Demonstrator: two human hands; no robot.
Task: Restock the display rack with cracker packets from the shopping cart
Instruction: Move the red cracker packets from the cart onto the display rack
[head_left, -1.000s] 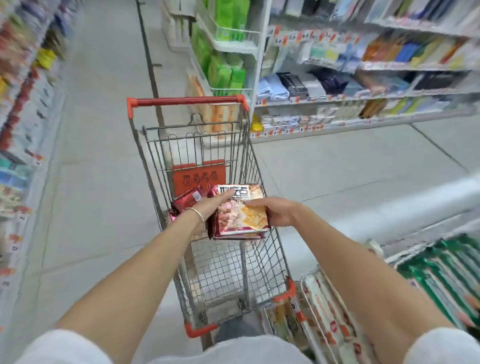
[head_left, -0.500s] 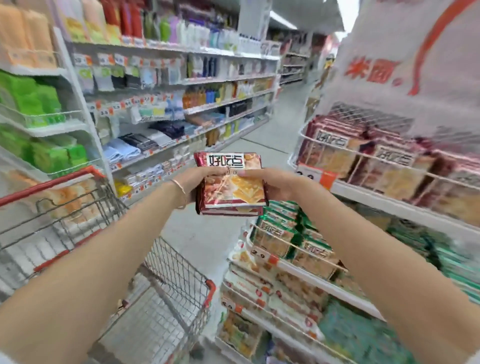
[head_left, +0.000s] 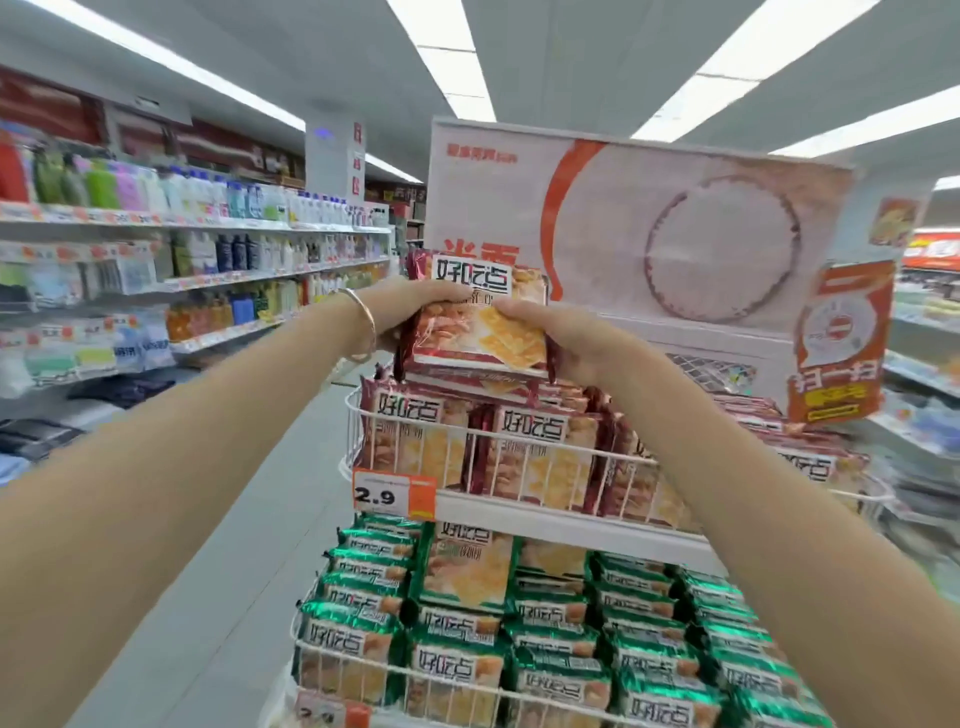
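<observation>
I hold a small stack of dark red cracker packets (head_left: 480, 332) between both hands, raised just above the top tier of the white wire display rack (head_left: 415, 415). My left hand (head_left: 410, 306) grips the stack's left edge, a bangle on that wrist. Its right edge is gripped by my right hand (head_left: 561, 338). Red packets (head_left: 530, 457) of the same kind stand upright in that top tier, right under the stack. The shopping cart is out of view.
Green cracker packets (head_left: 457, 660) fill the rack's lower tiers. An orange 2.9 price tag (head_left: 394, 494) hangs on the top tier's front. A large white and orange sign (head_left: 649, 234) rises behind the rack. Shelves of bottles (head_left: 208, 244) line the aisle at left.
Both hands lifted the red packets out of the cart, swung right and raised them up over the rack's top tier. The cart has left the view.
</observation>
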